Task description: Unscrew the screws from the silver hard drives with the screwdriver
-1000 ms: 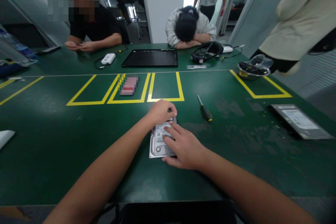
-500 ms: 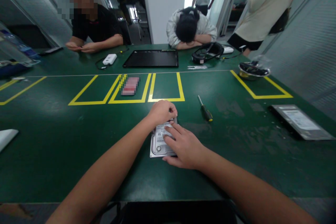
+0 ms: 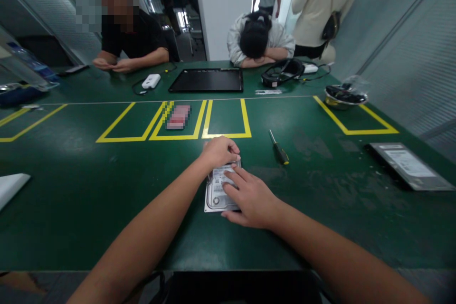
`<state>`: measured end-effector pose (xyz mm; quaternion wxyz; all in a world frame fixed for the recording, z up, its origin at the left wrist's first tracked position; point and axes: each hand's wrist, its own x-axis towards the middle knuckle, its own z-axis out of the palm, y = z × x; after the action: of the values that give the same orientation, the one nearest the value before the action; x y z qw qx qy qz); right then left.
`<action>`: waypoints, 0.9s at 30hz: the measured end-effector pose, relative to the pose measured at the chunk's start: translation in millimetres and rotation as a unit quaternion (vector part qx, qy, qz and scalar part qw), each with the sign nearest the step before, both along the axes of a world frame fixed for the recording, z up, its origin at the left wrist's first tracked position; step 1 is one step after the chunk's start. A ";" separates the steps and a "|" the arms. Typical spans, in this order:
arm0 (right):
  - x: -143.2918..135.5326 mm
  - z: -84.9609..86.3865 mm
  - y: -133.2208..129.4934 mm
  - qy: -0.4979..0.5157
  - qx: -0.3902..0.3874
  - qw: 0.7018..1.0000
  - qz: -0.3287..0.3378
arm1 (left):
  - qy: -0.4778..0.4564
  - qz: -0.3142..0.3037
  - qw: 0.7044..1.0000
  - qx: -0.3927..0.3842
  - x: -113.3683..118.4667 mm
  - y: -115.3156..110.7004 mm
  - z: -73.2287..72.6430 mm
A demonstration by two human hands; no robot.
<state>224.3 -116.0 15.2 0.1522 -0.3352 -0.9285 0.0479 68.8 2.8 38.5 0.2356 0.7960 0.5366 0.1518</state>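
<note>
A silver hard drive with a white printed label lies flat on the green table in front of me. At its far end, my left hand is closed, thumb and fingers pinched together low over the drive. Whatever may be between those fingertips is too small or hidden to make out. Across the drive's right side rests my right hand, fingers stretched over the label and thumb near the close edge. To the right of both hands lies a screwdriver with a dark and yellow handle.
Yellow tape boxes mark the table; one contains a blurred reddish item. A flat dark screen lies farther back. At right are another labelled drive-like unit and a bowl of dark parts. Two people sit opposite.
My left fingertips have shifted slightly at the drive's far end. My right hand stays in place on it. In the background, the standing person in cream has moved left.
</note>
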 end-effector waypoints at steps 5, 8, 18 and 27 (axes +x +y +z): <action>-0.3 2.2 -0.4 -0.005 -0.002 1.000 -0.001 | 0.022 0.040 0.997 0.068 -9.4 -20.1 -2.6; -0.1 1.9 0.1 0.002 -0.005 1.000 0.002 | 0.029 0.073 0.993 0.091 -14.9 -35.7 -10.1; 3.7 1.0 1.5 0.030 -0.010 1.000 0.003 | -0.029 0.167 0.977 0.130 -17.6 -55.4 -29.0; 16.3 10.7 22.3 0.059 0.100 0.976 -0.183 | -0.173 0.166 0.962 0.129 -26.0 -53.0 -47.8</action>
<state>240.6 -93.7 25.9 0.2462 -0.4792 -0.8407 -0.0545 42.8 -50.2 -9.3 0.1918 0.6806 0.5881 0.3925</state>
